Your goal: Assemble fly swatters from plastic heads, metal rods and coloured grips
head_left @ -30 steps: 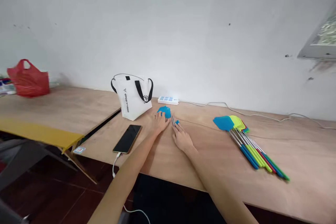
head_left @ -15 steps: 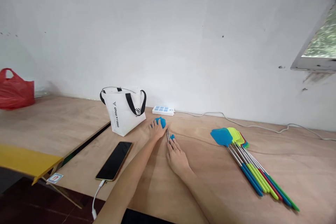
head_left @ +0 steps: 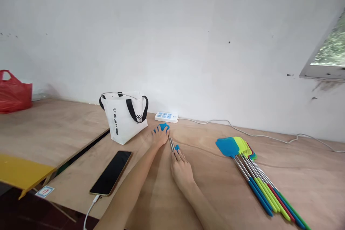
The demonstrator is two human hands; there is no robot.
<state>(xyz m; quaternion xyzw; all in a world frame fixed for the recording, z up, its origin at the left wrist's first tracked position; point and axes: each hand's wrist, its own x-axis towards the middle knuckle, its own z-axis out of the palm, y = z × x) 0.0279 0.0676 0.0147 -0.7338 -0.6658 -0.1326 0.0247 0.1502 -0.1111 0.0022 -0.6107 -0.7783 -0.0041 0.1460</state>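
Right grip [head_left: 182, 170] now farther back from power strip [head_left: 166, 116], blue piece [head_left: 177, 147] too. Red bag [head_left: 15, 95], far left of strip, now frame-cropped.

White boxy tote bag with black strap handles [head_left: 122, 119]: black vertical lettering, "GDGD STUDIO" [head_left: 116, 124], below a black angular logo [head_left: 114, 110]; a second logo marks the adjoining panel, its small print illegible. White rectangular sticker with blue border [head_left: 44, 191], on the brown wooden table [head_left: 215, 176]: red sign, uncertain. White oblong power strip [head_left: 166, 116]: blue markings, unreadable.
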